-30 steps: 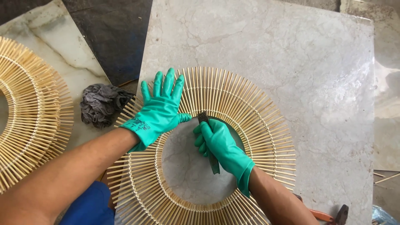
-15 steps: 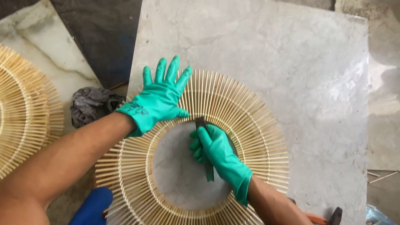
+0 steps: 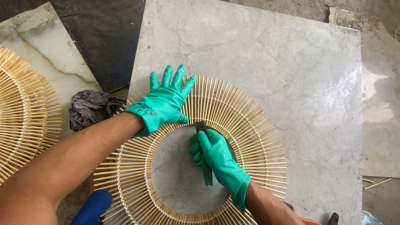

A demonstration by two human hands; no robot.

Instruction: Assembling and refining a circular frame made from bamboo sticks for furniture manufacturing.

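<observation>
This looks like a small craft workshop. Big stone slabs (image 3: 258, 54) lie flat as a work top over a dusty floor (image 3: 381, 200). Round rings made of thin bamboo sticks (image 3: 233, 112) lie around, and a dirty gray rag (image 3: 89, 107) sits nearby

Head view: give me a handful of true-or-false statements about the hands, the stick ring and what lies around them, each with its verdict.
1. The left hand lies flat on the round stick ring. True.
2. The right hand is empty. False: it grips a dark flat tool at the ring's inner edge.
3. Both hands are bare. False: both wear green gloves.
4. A grey rag lies left of the ring. True.
5. The ring rests on a pale stone slab. True.
</observation>
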